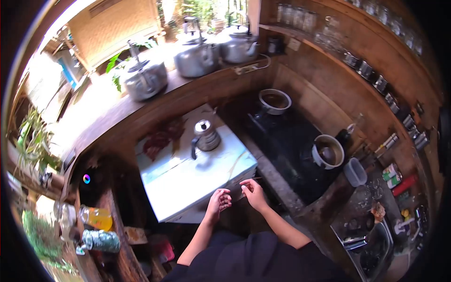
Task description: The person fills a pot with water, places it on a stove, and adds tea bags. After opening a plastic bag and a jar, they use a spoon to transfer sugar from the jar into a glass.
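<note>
My left hand (219, 202) hovers before my body at the near edge of the white tabletop (188, 181). Its fingers are loosely curled and apart, with nothing seen in them. Close beside it is my right hand (254, 193), near the table's right front corner, thumb and fingers half bent with a gap between them and no object visible. The hands do not touch. Farther back on the tabletop stands a metal gooseneck kettle (206, 136) with a dark handle, upright. A dark red cloth-like item (157, 143) lies to its left.
To the right, a black stove (286, 141) carries two pots (275, 101) (328, 151). Beyond it are a clear plastic container (355, 171) and a sink (376, 249). Large kettles (196, 56) line the back ledge. Jars (96, 217) stand on the left.
</note>
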`<state>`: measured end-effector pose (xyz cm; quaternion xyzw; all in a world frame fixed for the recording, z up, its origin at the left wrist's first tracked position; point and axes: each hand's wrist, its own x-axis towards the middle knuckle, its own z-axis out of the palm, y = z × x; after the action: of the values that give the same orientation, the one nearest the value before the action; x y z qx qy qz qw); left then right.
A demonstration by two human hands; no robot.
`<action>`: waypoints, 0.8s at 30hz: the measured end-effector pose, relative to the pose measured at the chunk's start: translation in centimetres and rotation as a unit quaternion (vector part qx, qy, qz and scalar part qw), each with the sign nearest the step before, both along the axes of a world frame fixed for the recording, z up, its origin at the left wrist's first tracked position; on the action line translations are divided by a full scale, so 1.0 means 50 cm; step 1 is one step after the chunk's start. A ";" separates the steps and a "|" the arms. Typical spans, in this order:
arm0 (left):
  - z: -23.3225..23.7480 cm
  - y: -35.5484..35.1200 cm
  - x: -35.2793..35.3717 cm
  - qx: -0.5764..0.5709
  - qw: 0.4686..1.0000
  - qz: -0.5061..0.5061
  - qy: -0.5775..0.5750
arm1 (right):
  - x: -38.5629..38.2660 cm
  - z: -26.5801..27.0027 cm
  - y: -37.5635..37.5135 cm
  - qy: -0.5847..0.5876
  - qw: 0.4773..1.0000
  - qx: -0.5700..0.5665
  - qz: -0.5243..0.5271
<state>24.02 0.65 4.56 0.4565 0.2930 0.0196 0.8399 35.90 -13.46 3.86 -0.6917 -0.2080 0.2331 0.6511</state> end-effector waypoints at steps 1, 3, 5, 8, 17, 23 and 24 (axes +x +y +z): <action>0.014 -0.009 0.037 0.004 1.000 -0.021 0.002 | 0.034 0.007 -0.020 -0.010 1.000 0.006 -0.024; 0.013 -0.013 0.108 0.022 0.997 -0.068 -0.024 | 0.102 0.024 -0.054 -0.010 0.997 0.029 -0.065; 0.027 -0.013 0.192 0.043 0.989 -0.125 -0.059 | 0.175 0.069 -0.081 -0.045 0.992 0.052 -0.102; 0.067 -0.026 0.327 0.039 0.977 -0.166 -0.130 | 0.276 0.122 -0.116 -0.071 0.978 0.084 -0.177; 0.451 -0.099 0.788 0.176 0.850 -0.281 -0.409 | 0.614 0.506 -0.210 -0.383 0.860 0.019 -0.336; 0.749 -0.216 1.021 0.215 0.778 -0.242 -0.538 | 0.832 0.820 -0.314 -0.559 0.705 -0.030 -0.436; 0.785 -0.235 1.047 0.207 0.779 -0.243 -0.539 | 0.860 0.859 -0.334 -0.553 0.699 -0.050 -0.450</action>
<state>76.38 -11.12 43.79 0.5903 -0.3397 0.1180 0.7227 78.87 -30.16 46.80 -0.7386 -0.1826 -0.5022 0.4110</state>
